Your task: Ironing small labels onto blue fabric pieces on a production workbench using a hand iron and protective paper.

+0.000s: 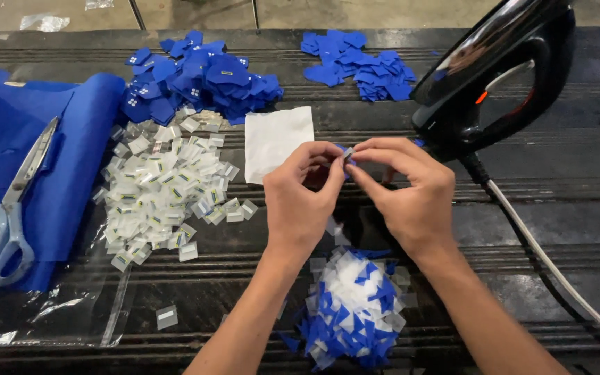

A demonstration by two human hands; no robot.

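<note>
Left hand (298,198), right hand (407,187): fingertips pinched together on a small clear label piece (348,153), held just left of the black iron (494,69) | Risk: piece may slip into the blue-and-white scrap heap (352,305) below; right knuckles near iron, likely hot | Room: bare table (522,229) below iron; loose label pile (164,191), scissors (8,208) far left.

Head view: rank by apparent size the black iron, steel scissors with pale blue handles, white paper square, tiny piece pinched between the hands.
1. Black iron, though it is nearer the camera
2. Steel scissors with pale blue handles
3. White paper square
4. Tiny piece pinched by left hand and right hand
</note>
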